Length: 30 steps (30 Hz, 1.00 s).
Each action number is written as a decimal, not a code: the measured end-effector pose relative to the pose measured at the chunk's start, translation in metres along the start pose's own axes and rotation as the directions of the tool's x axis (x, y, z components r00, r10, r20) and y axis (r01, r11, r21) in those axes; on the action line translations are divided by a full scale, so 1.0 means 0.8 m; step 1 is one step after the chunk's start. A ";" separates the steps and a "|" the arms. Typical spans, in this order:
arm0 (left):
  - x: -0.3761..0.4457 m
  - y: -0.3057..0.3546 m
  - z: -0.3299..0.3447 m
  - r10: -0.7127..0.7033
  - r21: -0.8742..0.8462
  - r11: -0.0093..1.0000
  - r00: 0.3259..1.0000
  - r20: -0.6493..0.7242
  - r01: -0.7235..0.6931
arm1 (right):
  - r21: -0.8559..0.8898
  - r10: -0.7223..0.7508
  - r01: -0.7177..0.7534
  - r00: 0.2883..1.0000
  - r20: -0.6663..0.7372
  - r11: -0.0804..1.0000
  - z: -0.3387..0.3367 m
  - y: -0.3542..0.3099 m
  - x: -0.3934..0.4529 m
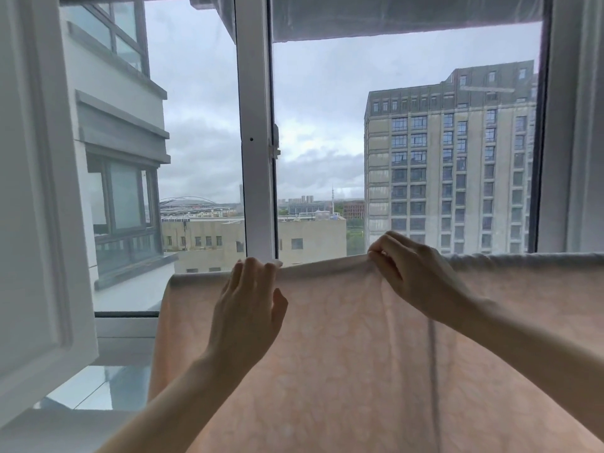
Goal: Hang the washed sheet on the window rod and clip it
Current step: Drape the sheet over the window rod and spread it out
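A pale pink patterned sheet [343, 338] hangs draped over a horizontal rod across the window, its folded top edge running from left of centre to the right border. The rod itself is hidden under the cloth. My left hand [248, 302] rests near the top fold with its fingers extended, fingertips touching the edge. Further right, my right hand [408, 269] pinches the top fold between thumb and fingers. No clip is visible.
A white window mullion [256, 142] rises behind the sheet's top edge between my hands. An opened white window sash [36, 207] stands at the left. A glass sill [108, 384] lies low left. Buildings and cloudy sky show outside.
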<state>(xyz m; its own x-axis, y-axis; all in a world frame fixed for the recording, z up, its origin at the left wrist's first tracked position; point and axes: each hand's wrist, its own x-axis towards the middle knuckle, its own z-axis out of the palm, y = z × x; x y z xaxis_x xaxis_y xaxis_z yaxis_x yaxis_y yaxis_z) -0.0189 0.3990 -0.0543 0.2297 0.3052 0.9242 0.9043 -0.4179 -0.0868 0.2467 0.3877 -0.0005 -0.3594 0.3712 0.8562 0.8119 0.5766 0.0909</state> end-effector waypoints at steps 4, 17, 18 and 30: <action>-0.002 0.004 0.002 0.035 0.051 0.998 0.997 0.069 -0.039 | -0.009 0.012 -0.012 1.000 -0.008 1.000 0.002 -0.003 0.000; 0.003 0.021 0.005 0.024 0.147 0.987 0.974 0.226 -0.058 | 0.106 0.251 -0.268 0.956 0.151 0.958 -0.030 -0.001 0.006; 0.003 0.022 0.007 0.025 0.147 0.987 0.975 0.221 -0.058 | 0.093 0.288 -0.311 0.936 0.203 0.946 -0.033 0.002 0.006; 0.001 0.024 0.017 0.014 0.141 0.989 0.990 0.139 -0.033 | -0.011 0.229 -0.230 0.958 0.176 0.973 -0.040 -0.009 0.011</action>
<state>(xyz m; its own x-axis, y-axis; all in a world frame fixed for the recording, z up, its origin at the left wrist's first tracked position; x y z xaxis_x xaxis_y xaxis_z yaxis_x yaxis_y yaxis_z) 0.0035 0.4027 -0.0601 0.2898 0.4155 0.8622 0.9379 -0.3027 -0.1694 0.2526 0.3640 0.0227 -0.2393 0.6150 0.7513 0.8780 0.4674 -0.1030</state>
